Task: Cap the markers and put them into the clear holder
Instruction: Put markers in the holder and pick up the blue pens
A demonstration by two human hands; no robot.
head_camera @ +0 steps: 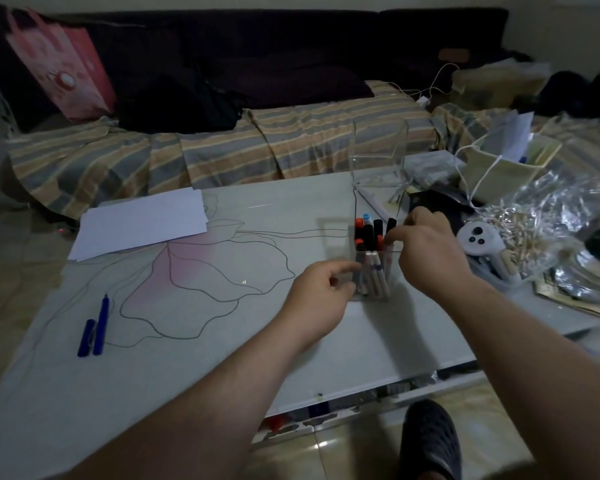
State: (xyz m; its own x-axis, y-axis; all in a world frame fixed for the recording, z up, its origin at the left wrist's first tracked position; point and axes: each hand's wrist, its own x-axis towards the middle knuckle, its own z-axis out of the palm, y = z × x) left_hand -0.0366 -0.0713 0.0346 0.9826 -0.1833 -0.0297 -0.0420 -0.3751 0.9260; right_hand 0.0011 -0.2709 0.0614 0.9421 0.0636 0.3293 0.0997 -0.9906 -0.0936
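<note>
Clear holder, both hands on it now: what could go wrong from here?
1. The clear holder is tall, narrow and packed with markers. The right hand pushing at their tops could tip it, though the left hand steadies its side.
2. The blue pen and its cap lie apart at the far left, easily missed.

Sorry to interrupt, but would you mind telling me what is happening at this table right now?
A person is gathering markers into a clear holder on the white table. The left hand steadies the holder's side while the right hand reaches over its rim among the markers standing inside, most with black or orange caps. A blue pen and its loose cap lie apart on the table's left, not yet put away. A second, empty clear holder stands behind.
</note>
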